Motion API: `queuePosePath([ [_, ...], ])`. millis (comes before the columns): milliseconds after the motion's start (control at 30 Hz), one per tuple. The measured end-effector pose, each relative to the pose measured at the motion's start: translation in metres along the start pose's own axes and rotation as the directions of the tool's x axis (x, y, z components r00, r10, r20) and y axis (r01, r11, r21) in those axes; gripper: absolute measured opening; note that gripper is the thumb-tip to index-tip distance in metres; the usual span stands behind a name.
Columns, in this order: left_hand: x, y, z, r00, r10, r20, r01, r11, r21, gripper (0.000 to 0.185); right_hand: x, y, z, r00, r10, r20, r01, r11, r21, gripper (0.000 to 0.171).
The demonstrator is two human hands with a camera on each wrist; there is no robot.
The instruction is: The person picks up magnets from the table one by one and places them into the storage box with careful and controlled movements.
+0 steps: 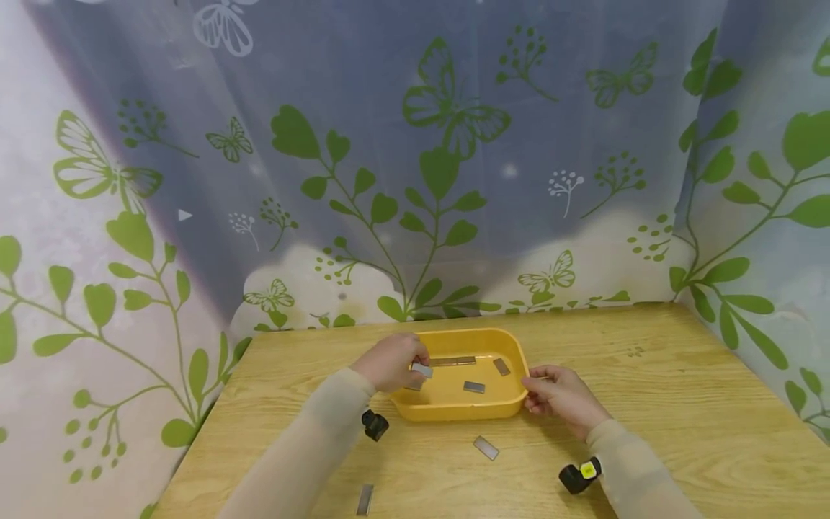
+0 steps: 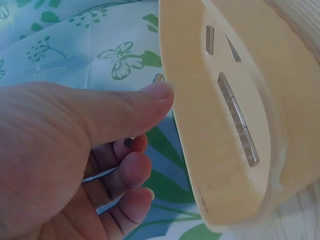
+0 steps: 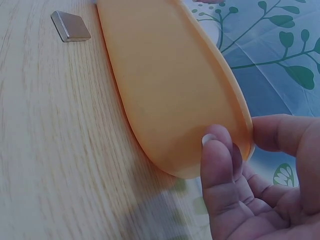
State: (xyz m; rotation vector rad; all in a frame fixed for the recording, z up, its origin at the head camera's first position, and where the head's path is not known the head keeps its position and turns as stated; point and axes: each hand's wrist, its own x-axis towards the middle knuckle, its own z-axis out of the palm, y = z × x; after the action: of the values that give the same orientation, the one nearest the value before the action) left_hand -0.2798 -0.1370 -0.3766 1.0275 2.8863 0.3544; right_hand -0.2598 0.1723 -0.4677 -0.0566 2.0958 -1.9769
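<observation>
A yellow plastic tray (image 1: 454, 412) sits on the table, with several small flat silver metal blocks inside. Some form an end-to-end row (image 1: 454, 362) along the back; a block (image 1: 474, 387) and another block (image 1: 501, 367) lie apart from it. My left hand (image 1: 391, 360) is over the tray's left end and pinches a metal block (image 1: 421, 370) between thumb and fingers. In the left wrist view the thumb mostly hides that block (image 2: 157, 78). At the opposite end, my right hand (image 1: 560, 395) grips the rim, thumb and fingers on either side of the wall.
On the wooden table (image 1: 648, 404), one loose metal block (image 1: 486, 447) lies in front of the tray and a second loose block (image 1: 365, 499) lies near the front edge. A patterned curtain (image 1: 363, 180) hangs behind and along both sides.
</observation>
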Motion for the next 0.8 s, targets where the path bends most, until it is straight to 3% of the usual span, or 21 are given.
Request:
queuePosePath([
  [800,0.030,0.004,0.019,0.997,-0.034,0.073,0.031,0.999,0.031,0.016,0.003,0.004,-0.002,1.000,-0.004,0.011,0.004,1.000,0.002,0.044],
])
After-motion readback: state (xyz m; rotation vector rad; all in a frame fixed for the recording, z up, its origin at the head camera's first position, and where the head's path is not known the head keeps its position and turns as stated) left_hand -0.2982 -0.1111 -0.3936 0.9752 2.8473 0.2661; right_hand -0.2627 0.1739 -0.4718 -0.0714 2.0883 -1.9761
